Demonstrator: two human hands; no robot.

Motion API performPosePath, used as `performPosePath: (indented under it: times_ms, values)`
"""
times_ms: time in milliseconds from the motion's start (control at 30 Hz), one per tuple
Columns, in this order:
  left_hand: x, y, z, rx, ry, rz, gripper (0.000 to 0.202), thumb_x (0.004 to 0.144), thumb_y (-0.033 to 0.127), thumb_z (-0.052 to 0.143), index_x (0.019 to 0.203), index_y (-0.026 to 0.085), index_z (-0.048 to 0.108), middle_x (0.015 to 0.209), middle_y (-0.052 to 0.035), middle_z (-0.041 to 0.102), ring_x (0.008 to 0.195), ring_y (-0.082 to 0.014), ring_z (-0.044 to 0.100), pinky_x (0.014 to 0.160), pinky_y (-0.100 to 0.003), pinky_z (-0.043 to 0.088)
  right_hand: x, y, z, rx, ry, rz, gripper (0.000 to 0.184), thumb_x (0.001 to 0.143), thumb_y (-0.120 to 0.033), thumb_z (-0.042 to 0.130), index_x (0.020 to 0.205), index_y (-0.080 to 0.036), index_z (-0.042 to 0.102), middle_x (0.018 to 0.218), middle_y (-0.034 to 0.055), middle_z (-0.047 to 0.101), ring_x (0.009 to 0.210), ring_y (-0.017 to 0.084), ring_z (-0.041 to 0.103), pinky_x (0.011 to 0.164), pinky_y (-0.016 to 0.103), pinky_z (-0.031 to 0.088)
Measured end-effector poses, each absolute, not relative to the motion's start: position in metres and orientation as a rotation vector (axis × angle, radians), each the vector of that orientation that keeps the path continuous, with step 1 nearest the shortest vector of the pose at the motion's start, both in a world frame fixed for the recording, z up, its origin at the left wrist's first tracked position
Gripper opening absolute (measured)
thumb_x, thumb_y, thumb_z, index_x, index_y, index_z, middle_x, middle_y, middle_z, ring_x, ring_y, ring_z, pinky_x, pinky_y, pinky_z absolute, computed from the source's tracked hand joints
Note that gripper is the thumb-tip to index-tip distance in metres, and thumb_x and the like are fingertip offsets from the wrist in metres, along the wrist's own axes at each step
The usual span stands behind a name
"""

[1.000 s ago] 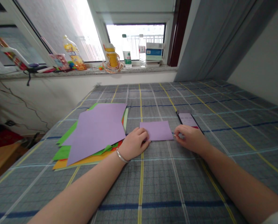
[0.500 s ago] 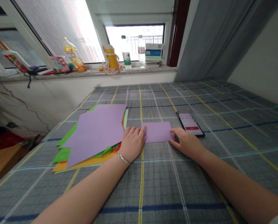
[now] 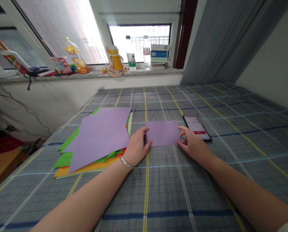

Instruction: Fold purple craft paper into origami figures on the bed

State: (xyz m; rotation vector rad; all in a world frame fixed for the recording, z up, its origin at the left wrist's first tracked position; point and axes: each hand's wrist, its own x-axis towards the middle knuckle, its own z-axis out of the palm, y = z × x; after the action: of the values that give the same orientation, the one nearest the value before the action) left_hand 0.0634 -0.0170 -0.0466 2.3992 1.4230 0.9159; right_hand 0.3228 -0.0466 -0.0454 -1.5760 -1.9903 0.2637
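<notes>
Head view: we see a small lilac paper sheet [image 3: 162, 133] lying flat on the plaid bedspread [image 3: 221, 196], right of the coloured paper stack [image 3: 97, 138]; our left hand [image 3: 139, 146] and right hand [image 3: 193, 143] flank its short ends, seemingly to steady it; our left fingers [image 3: 144, 130] merely touch its edge, unclenched; whether the right pinches, we cannot tell.

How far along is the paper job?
Done: a small lilac sheet lies apart from the pile. In hand: the left hand and right hand touch its short edges. Left: the coloured paper stack, lilac on top, lies beside the left hand.
</notes>
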Motion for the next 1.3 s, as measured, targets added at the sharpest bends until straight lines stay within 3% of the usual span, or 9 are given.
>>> performPosePath:
  times_ms: [167, 267, 333, 467, 600, 733, 867, 1067, 1300]
  values:
    - [0.066, -0.009, -0.053, 1.837, 1.125, 1.244, 0.05, 0.082, 0.017, 0.055, 0.12, 0.023, 0.023, 0.094, 0.0003, 0.057, 0.082, -0.012, 0.063, 0.078, -0.031, 0.054, 0.322, -0.041, -0.045, -1.513, -1.748, 0.319, 0.053, 0.08, -0.019, 0.053, 0.131, -0.019, 0.04, 0.087, 0.0028, 0.063, 0.062, 0.015, 0.06, 0.061, 0.03, 0.051]
    - [0.064, -0.011, -0.045, 1.94, 1.089, 1.233, 0.033, 0.084, 0.016, 0.054, 0.113, 0.021, 0.041, 0.09, -0.0006, 0.059, 0.085, -0.014, 0.061, 0.08, -0.032, 0.053, 0.324, -0.04, -0.04, -1.462, -1.809, 0.253, 0.023, 0.081, -0.021, 0.053, 0.103, -0.02, 0.058, 0.086, 0.005, 0.063, 0.072, 0.018, 0.062, 0.065, 0.031, 0.051]
    - [0.062, -0.015, -0.037, 2.172, 1.086, 1.18, 0.013, 0.083, 0.012, 0.051, 0.093, 0.019, 0.055, 0.089, -0.0025, 0.06, 0.089, -0.0165, 0.059, 0.084, -0.034, 0.051, 0.326, -0.04, -0.038, -1.406, -1.869, 0.215, 0.012, 0.081, -0.02, 0.053, 0.09, -0.02, 0.061, 0.087, 0.0062, 0.064, 0.082, 0.02, 0.062, 0.071, 0.032, 0.051]
    - [0.06, -0.024, -0.027, 2.551, 1.0, 1.063, 0.026, 0.077, 0.001, 0.048, 0.093, 0.017, 0.059, 0.095, -0.0062, 0.059, 0.093, -0.0188, 0.055, 0.085, -0.035, 0.05, 0.328, -0.039, -0.04, -1.373, -1.837, 0.25, 0.024, 0.077, -0.014, 0.054, 0.099, -0.02, 0.061, 0.099, 0.0078, 0.066, 0.085, 0.02, 0.065, 0.078, 0.035, 0.052]
    - [0.064, -0.028, -0.03, 2.909, 0.97, 0.874, 0.023, 0.085, 0.004, 0.045, 0.099, 0.015, 0.059, 0.114, -0.0113, 0.059, 0.106, -0.0231, 0.053, 0.093, -0.04, 0.047, 0.327, -0.038, -0.044, -1.316, -1.834, 0.27, 0.026, 0.078, -0.014, 0.052, 0.101, -0.021, 0.061, 0.105, 0.0085, 0.067, 0.097, 0.021, 0.064, 0.08, 0.036, 0.054]
    - [0.067, -0.025, -0.035, 3.028, 0.983, 0.563, 0.023, 0.09, 0.012, 0.048, 0.108, 0.019, 0.06, 0.128, -0.0088, 0.058, 0.11, -0.0246, 0.056, 0.093, -0.042, 0.049, 0.33, -0.035, -0.047, -1.251, -1.918, 0.251, 0.025, 0.076, -0.008, 0.05, 0.094, -0.021, 0.063, 0.105, 0.008, 0.067, 0.1, 0.021, 0.063, 0.085, 0.038, 0.054]
    - [0.062, -0.025, -0.034, 2.99, 0.932, 0.47, 0.028, 0.09, 0.017, 0.053, 0.117, 0.018, 0.06, 0.127, -0.0097, 0.061, 0.113, -0.0233, 0.058, 0.097, -0.039, 0.049, 0.334, -0.035, -0.047, -1.265, -2.056, 0.205, 0.027, 0.076, -0.007, 0.05, 0.093, -0.022, 0.065, 0.107, 0.0071, 0.067, 0.1, 0.02, 0.064, 0.089, 0.04, 0.052]
    - [0.057, -0.026, -0.025, 2.919, 0.951, 0.384, 0.046, 0.084, 0.043, 0.065, 0.121, 0.016, 0.059, 0.126, -0.0142, 0.062, 0.117, -0.0258, 0.057, 0.101, -0.041, 0.047, 0.336, -0.038, -0.044, -1.313, -2.176, 0.122, 0.021, 0.078, -0.013, 0.058, 0.096, -0.022, 0.066, 0.109, 0.0067, 0.068, 0.105, 0.023, 0.06, 0.09, 0.043, 0.051]
    - [0.053, -0.018, -0.026, 2.882, 0.977, 0.397, 0.029, 0.09, 0.037, 0.058, 0.109, 0.017, 0.065, 0.119, -0.0105, 0.067, 0.105, -0.0209, 0.063, 0.094, -0.036, 0.049, 0.337, -0.038, -0.042, -1.338, -2.199, 0.068, 0.033, 0.074, -0.009, 0.057, 0.105, -0.022, 0.06, 0.116, 0.0072, 0.064, 0.11, 0.025, 0.056, 0.096, 0.046, 0.046]
